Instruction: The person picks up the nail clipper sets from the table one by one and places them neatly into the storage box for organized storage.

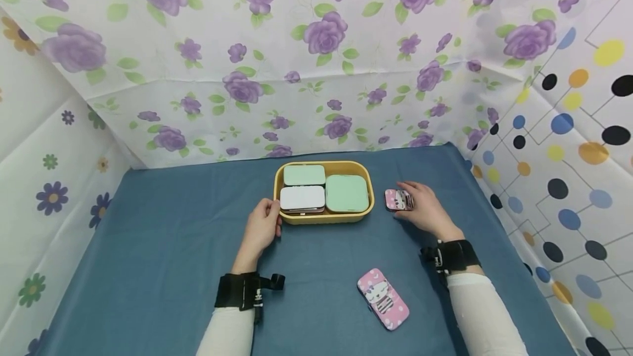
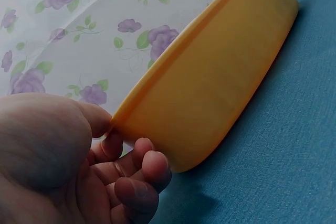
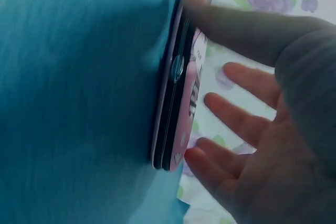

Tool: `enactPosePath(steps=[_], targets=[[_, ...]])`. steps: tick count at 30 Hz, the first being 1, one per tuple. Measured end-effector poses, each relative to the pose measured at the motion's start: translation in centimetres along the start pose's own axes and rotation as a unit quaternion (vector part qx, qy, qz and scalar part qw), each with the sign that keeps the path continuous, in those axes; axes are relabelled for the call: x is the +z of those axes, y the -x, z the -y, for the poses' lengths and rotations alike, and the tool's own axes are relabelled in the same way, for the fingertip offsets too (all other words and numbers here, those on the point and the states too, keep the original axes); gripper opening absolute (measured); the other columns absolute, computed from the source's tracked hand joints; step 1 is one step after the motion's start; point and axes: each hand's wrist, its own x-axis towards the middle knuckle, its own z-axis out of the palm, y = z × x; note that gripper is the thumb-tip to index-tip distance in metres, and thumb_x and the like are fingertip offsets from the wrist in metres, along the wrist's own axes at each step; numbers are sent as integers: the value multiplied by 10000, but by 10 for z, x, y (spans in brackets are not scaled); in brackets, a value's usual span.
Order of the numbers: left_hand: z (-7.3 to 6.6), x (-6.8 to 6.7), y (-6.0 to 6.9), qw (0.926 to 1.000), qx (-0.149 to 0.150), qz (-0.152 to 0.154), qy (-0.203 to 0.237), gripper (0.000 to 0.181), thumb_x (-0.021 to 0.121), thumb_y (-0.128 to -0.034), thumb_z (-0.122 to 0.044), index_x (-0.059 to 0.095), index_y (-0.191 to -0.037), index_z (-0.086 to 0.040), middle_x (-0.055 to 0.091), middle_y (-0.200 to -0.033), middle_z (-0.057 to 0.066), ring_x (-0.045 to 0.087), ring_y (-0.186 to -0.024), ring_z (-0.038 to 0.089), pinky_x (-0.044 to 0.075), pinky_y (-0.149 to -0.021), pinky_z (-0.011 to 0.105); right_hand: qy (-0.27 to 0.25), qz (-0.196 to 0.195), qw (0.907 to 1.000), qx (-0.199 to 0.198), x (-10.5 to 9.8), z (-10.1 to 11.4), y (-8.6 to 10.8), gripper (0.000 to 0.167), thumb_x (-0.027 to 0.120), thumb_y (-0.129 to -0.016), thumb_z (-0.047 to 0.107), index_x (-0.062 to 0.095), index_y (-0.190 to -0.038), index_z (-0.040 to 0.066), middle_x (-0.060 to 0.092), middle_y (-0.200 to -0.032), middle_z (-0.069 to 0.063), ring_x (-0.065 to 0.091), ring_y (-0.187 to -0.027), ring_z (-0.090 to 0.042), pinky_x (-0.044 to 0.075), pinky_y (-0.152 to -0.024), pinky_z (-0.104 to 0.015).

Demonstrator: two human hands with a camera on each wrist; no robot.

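Observation:
A yellow plastic basket (image 1: 320, 221) stands toward the back of the table, holding two mint-green boxes (image 1: 347, 193) and a white box (image 1: 303, 198). My left hand (image 1: 261, 223) pinches the basket's left rim between thumb and index finger; its other fingers curl loosely beside the wall. Right of the basket, a small pink cartoon-print case (image 1: 395, 200) lies flat on the cloth. Over it is my right hand (image 1: 424, 209), fingers spread and fairly straight. In the right wrist view, the thumb touches one end of the case (image 3: 184, 114), whose dark side band carries a metal clasp.
A longer pink case (image 1: 383, 299) with a similar print lies slanted near the front, between the forearms. Blue cloth (image 1: 163, 268) covers the table. A flowered sheet (image 1: 296, 70) hangs behind, and a dotted one (image 1: 568, 180) stands at the right.

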Motion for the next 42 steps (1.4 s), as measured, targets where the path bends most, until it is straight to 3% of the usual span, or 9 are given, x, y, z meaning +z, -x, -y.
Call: enactPosePath(steps=[4, 8, 16, 23, 27, 42], targets=[[0, -1, 0, 10000, -27, 57, 63, 318, 459, -1170, -331, 598, -1059, -67, 624, -812, 103, 600, -580, 245, 453, -532, 337, 160, 140, 9997, 111, 1, 1, -1, 716, 828, -936, 82, 512, -1575, 13, 487, -1551, -303, 386, -1455, -541, 289, -1179, -686], [-1, 0, 1, 9998, -88, 92, 136, 315, 457, -1170, -333, 592, -1065, -68, 623, -823, 109, 593, -576, 243, 461, -495, 333, 283, 135, 9991, 273, 3, 3, -1, 641, 797, -951, 48, 553, -1543, 7, 507, -1530, -296, 427, -1421, -543, 326, -1146, -701], [-1, -1, 0, 9997, -115, 108, 203, 313, 462, -1170, -332, 597, -1074, -67, 625, -828, 119, 577, -564, 231, 475, -492, 332, 201, 121, 9980, 585, 2, 7, -5, 637, 819, -931, 68, 584, -1522, 35, 516, -1521, -291, 426, -1411, -550, 343, -1147, -687], [2, -1, 0, 9995, -110, 152, 237, 320, 457, -1171, -331, 594, -1070, -59, 623, -825, 118, 568, -550, 224, 485, -494, 334, 408, 543, 9961, 556, -3, 3, -2, 774, 864, -912, 112, 514, -1603, 102, 482, -1576, -262, 382, -1461, -541, 348, -1121, -734], [2, 0, -1, 9995, -112, 141, 252, 322, 455, -1172, -334, 591, -1068, -60, 623, -829, 115, 569, -550, 220, 487, -495, 331, 447, 559, 9957, 593, -5, 3, 0, 764, 846, -922, 107, 515, -1610, 145, 487, -1582, -238, 386, -1464, -529, 381, -1075, -756], [1, -2, -2, 9993, -203, 163, 285, 320, 453, -1171, -333, 598, -1084, -62, 625, -834, 119, 569, -550, 224, 500, -505, 352, 272, 455, 9962, 698, -9, 3, 2, 755, 871, -921, 210, 528, -1586, 107, 509, -1542, -286, 456, -1403, -542, 391, -1047, -767]])
